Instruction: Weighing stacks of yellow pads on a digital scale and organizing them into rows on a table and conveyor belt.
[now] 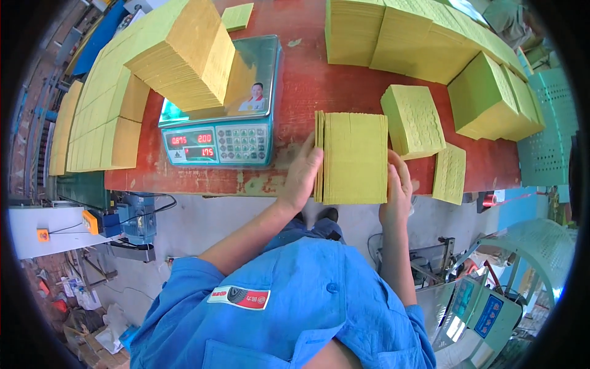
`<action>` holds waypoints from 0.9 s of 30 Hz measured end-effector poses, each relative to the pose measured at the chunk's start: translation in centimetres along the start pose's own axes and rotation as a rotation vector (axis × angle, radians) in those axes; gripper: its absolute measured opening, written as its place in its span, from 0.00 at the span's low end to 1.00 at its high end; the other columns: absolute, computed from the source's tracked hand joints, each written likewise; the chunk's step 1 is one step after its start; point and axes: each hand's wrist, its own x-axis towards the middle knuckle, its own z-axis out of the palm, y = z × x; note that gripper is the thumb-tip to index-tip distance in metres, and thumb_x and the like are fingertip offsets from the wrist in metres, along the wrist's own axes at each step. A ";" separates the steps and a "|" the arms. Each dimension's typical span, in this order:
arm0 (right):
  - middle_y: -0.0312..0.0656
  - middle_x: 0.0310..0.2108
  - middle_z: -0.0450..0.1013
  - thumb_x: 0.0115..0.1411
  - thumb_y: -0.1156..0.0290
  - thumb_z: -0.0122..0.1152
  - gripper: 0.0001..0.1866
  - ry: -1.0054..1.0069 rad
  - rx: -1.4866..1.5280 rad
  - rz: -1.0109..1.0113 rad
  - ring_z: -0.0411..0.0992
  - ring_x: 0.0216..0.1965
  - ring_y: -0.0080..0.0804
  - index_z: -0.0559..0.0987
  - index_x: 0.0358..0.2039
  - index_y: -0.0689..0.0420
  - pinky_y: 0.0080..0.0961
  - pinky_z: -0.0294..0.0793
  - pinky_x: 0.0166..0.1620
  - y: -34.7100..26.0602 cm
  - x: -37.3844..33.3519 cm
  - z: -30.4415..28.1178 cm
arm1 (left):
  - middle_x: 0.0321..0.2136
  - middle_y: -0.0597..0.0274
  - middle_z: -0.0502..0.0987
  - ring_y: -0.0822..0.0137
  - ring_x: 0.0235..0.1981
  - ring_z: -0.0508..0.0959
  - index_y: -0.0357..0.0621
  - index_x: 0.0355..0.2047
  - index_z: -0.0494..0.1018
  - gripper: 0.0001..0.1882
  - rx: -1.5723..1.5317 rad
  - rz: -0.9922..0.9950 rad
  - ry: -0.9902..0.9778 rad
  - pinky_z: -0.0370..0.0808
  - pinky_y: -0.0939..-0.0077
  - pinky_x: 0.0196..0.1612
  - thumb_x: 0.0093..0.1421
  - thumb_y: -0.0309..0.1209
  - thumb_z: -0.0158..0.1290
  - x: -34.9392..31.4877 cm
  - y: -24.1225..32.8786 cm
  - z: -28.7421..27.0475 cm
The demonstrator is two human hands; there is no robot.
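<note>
Between my two hands, at the front edge of the red table, is a thick stack of yellow paper (355,158). My left hand (304,172) presses its left side, where a few sheets stand slightly apart from the rest. Along the right side, the fingers of my right hand (398,184) curl against the sheet edges. Just left of it sits a teal weighing scale (249,132) with a lit red display and a keypad. A tall yellow paper stack (190,58) rests on the scale's metal pan. To the right lie a smaller stack with a wavy-patterned top (413,120) and a thin pad (450,174).
Rows of yellow stacks line the left (101,117) and the far right (424,40) of the red table (301,80). A small pad (237,16) lies behind the scale. A green perforated panel (544,135) stands at right; a machine with a mesh guard (528,252) is lower right.
</note>
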 end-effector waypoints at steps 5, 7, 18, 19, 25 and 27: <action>0.45 0.63 0.64 0.73 0.64 0.41 0.24 -0.050 0.316 0.085 0.63 0.63 0.32 0.62 0.65 0.62 0.30 0.63 0.63 -0.4 0.7 1.8 | 0.62 0.48 0.64 0.59 0.64 0.62 0.35 0.66 0.55 0.29 0.015 -0.061 -0.097 0.55 0.68 0.66 0.73 0.42 0.36 -0.1 -0.3 0.9; 0.45 0.63 0.63 0.73 0.63 0.40 0.25 -0.063 0.308 0.083 0.63 0.63 0.32 0.61 0.66 0.62 0.29 0.63 0.63 -0.4 0.5 2.4 | 0.63 0.48 0.62 0.59 0.66 0.59 0.35 0.67 0.53 0.29 0.006 -0.100 -0.149 0.53 0.67 0.67 0.73 0.42 0.35 0.3 -0.4 1.2; 0.45 0.65 0.60 0.71 0.71 0.41 0.25 -0.181 0.141 -0.178 0.60 0.64 0.33 0.58 0.67 0.60 0.29 0.60 0.64 -3.7 1.9 3.7 | 0.71 0.51 0.46 0.59 0.73 0.43 0.37 0.71 0.41 0.35 0.058 0.052 -0.356 0.42 0.66 0.72 0.73 0.48 0.31 2.8 5.0 -0.2; 0.45 0.65 0.60 0.71 0.71 0.41 0.25 -0.186 0.144 -0.186 0.60 0.64 0.33 0.58 0.67 0.60 0.29 0.60 0.64 -4.1 2.3 3.5 | 0.71 0.51 0.46 0.59 0.73 0.43 0.37 0.71 0.41 0.35 0.063 0.061 -0.354 0.42 0.66 0.72 0.73 0.48 0.31 3.2 5.6 -0.8; 0.41 0.55 0.69 0.65 0.81 0.43 0.21 -0.206 0.357 -0.302 0.68 0.56 0.28 0.67 0.59 0.59 0.29 0.67 0.59 -3.4 3.7 3.7 | 0.71 0.57 0.48 0.62 0.70 0.53 0.37 0.68 0.55 0.35 -0.315 -0.078 -0.355 0.51 0.63 0.69 0.73 0.53 0.27 3.1 5.3 -3.1; 0.42 0.55 0.69 0.65 0.82 0.44 0.20 -0.155 0.407 -0.209 0.68 0.56 0.29 0.67 0.58 0.59 0.29 0.68 0.58 -1.2 3.5 2.6 | 0.71 0.56 0.50 0.62 0.67 0.58 0.37 0.64 0.62 0.34 -0.267 -0.046 -0.331 0.56 0.62 0.67 0.73 0.53 0.27 2.7 4.1 -2.7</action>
